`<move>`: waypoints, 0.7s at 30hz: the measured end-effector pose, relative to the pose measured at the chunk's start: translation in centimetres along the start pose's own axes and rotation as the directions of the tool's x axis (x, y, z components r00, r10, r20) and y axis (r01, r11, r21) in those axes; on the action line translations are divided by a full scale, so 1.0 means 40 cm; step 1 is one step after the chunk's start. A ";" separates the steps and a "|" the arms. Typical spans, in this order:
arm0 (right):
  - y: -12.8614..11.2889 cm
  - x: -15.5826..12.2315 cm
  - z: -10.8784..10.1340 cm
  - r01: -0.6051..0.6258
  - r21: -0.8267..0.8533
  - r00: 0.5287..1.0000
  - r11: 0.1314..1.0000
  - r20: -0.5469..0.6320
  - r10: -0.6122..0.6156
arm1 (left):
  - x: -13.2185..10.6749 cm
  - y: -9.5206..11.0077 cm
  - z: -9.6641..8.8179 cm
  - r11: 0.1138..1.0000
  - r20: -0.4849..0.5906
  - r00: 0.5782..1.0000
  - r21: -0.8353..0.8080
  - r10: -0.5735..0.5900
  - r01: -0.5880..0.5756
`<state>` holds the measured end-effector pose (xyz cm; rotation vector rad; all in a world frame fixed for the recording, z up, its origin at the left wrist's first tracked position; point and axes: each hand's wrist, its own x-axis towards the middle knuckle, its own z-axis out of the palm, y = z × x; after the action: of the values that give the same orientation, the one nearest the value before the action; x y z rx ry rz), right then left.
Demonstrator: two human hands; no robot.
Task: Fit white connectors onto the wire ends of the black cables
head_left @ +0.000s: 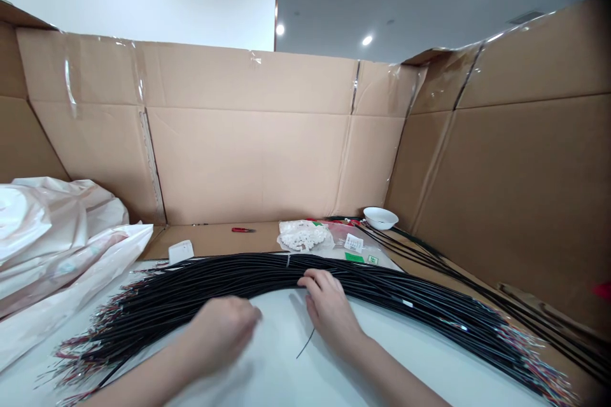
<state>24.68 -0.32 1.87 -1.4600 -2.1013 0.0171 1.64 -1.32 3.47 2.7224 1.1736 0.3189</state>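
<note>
A thick bundle of black cables (224,276) arcs across the white table, with stripped, multicoloured wire ends fanned out at both sides. My right hand (329,308) rests against the bundle's near edge around the middle, fingers bent and pressed together. Out from under it pokes a thin black strand (305,343), its upper end hidden by the hand. My left hand (226,334) is held as a fist to the left, just in front of the bundle and smeared by motion. Whatever may be inside that fist is hidden. A narrow pale tie (287,261) crosses the bundle near its centre.
Cardboard walls (258,159) enclose the table. Behind the bundle lie a red-handled tool (243,229), a bag of small white parts (305,236) and a white bowl (380,217). White plastic sheeting (62,248) fills the left. Loose black cables (458,273) run along the right.
</note>
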 end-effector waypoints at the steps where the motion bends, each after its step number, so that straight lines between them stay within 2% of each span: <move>1: 0.027 0.006 0.013 -0.024 -0.072 1.000 0.997 -0.022 0.022 | 0.006 -0.039 -0.015 0.979 -0.020 0.985 0.102 -0.173 0.174; 3: 0.062 0.014 0.036 -0.055 -0.172 0.998 0.984 -0.033 0.050 | 0.006 -0.101 -0.034 0.948 -0.054 0.961 0.153 -0.273 0.278; 6: 0.078 0.015 0.055 -0.045 -0.223 0.999 0.974 0.003 0.047 | -0.005 -0.141 -0.036 0.930 -0.078 0.951 0.199 -0.299 0.309; 9: 0.079 0.011 0.061 -0.050 -0.234 0.998 0.971 0.026 0.058 | -0.008 -0.139 -0.025 0.917 -0.078 0.955 0.268 -0.285 0.295; 12: 0.080 0.008 0.060 -0.060 -0.246 0.997 0.968 0.031 0.069 | -0.002 -0.139 -0.024 0.904 -0.066 0.944 0.273 -0.323 0.328; 15: 0.081 0.007 0.058 -0.054 -0.266 0.997 0.962 0.040 0.067 | 0.003 -0.152 -0.034 0.901 -0.042 0.935 0.254 -0.353 0.352; 21: 0.077 0.005 0.054 -0.058 -0.277 0.997 0.959 0.031 0.069 | 0.000 -0.164 -0.059 0.919 -0.009 0.941 0.212 -0.339 0.333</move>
<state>26.28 1.74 -0.83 -1.7010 -2.1544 -0.2326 -3.55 3.27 4.26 2.6101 1.7231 0.1141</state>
